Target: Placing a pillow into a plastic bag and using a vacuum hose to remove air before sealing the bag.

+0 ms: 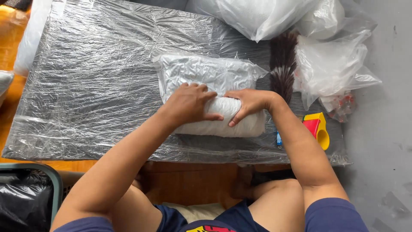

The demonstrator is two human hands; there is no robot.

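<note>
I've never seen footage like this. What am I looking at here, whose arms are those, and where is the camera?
There is no machine here. The single picture comes from a camera worn on a person's head, looking down, so the two bare arms are that person's own, and their knees show at the bottom.

The left hand and right hand both press on a white padded bundle in clear plastic, whose near edge is rolled up under the fingers.

It lies on a large clear plastic sheet spread over a dark surface. To the right are a dark feather duster, a red and yellow tape dispenser, and several filled clear plastic bags. At the lower left stands a bin with a black liner.
</note>
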